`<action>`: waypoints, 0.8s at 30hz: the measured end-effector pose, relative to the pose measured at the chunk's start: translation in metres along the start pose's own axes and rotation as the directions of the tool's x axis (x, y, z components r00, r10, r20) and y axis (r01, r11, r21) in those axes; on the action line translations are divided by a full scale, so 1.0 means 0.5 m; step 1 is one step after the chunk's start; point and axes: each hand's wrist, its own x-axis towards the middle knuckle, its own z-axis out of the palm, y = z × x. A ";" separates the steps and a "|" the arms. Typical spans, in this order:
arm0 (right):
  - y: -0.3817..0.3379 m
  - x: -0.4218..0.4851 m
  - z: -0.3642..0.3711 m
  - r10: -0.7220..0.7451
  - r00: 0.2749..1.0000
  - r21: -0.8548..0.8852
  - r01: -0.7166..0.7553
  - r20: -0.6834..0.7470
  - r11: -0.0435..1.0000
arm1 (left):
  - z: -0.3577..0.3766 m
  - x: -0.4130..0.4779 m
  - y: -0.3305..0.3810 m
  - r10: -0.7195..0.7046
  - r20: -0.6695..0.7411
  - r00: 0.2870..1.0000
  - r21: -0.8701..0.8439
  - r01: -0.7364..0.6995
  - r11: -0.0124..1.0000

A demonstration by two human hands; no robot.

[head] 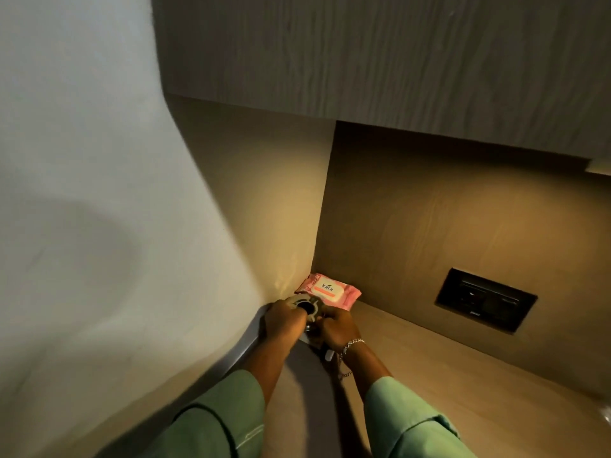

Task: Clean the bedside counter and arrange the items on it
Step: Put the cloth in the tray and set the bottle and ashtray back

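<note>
A pink wet-wipes pack (330, 290) lies flat in the far corner of the wooden bedside counter (429, 365), against the walls. Just in front of it, my left hand (283, 320) grips a small round grey object with a dark hole in its top (305, 305). My right hand (335, 327), with a silver bracelet at the wrist, is closed on the lower part of the same object from the right. Beneath the hands, a small white piece (328, 355) and a dark base are partly hidden. Both sleeves are light green.
A dark socket panel (485, 299) is set into the wooden back wall on the right. A grey-wood cabinet (396, 61) hangs overhead. A white wall (99, 193) bounds the left side. Something shiny shows at the right edge (605, 416).
</note>
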 end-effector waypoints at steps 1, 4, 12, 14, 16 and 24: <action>0.005 -0.003 -0.007 0.007 1.000 0.024 -0.007 -0.008 1.000 | 0.002 -0.001 0.002 -0.010 -0.004 1.000 0.009 0.011 1.000; 0.024 -0.031 -0.044 -0.045 0.996 0.023 0.047 -0.074 0.999 | 0.027 -0.023 0.010 0.032 -0.053 0.998 0.070 -0.028 0.997; 0.182 -0.139 -0.261 0.112 0.933 0.364 0.022 -0.343 0.931 | 0.269 -0.160 0.054 0.148 0.187 0.971 -0.176 -0.116 0.978; 0.248 -0.161 -0.340 0.162 0.879 0.301 -0.023 -0.449 0.954 | 0.349 -0.200 0.076 0.137 0.294 0.946 -0.210 -0.076 0.975; 0.313 -0.185 -0.416 0.223 0.825 0.284 -0.079 -0.519 0.956 | 0.430 -0.234 0.096 0.112 0.403 0.908 -0.279 0.005 0.960; 0.471 -0.223 -0.555 0.394 0.732 0.383 -0.195 -0.556 0.903 | 0.594 -0.302 0.128 0.145 0.625 0.767 -0.337 0.098 0.936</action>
